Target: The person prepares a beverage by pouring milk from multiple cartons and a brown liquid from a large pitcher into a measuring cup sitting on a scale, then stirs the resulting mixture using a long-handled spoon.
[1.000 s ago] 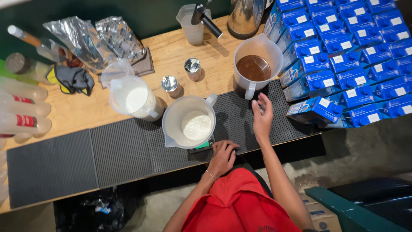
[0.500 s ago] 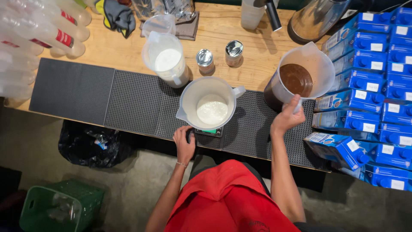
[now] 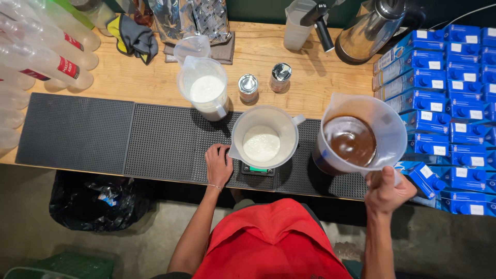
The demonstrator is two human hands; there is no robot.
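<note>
Squeeze bottles (image 3: 36, 57), clear, lying at the far left of the wooden counter (image 3: 134, 77).
Black bar mat (image 3: 103, 134), ribbed, along the counter's near edge.
Jug of white liquid (image 3: 205, 89), behind the mat.
Left hand (image 3: 218, 165): flat on the mat, fingers loosely together, holding nothing, just beside the scale.
Two small tins (image 3: 264, 82), upright.
Scale (image 3: 258, 169), bearing a white jug (image 3: 263, 138) with pale liquid.
Kettle (image 3: 373, 26), steel, at the back.
Right hand (image 3: 385, 188): fingers clamped around the handle of a clear jug of brown liquid (image 3: 356, 137), held above the mat.
Blue cartons (image 3: 444, 103), stacked at the far right.
</note>
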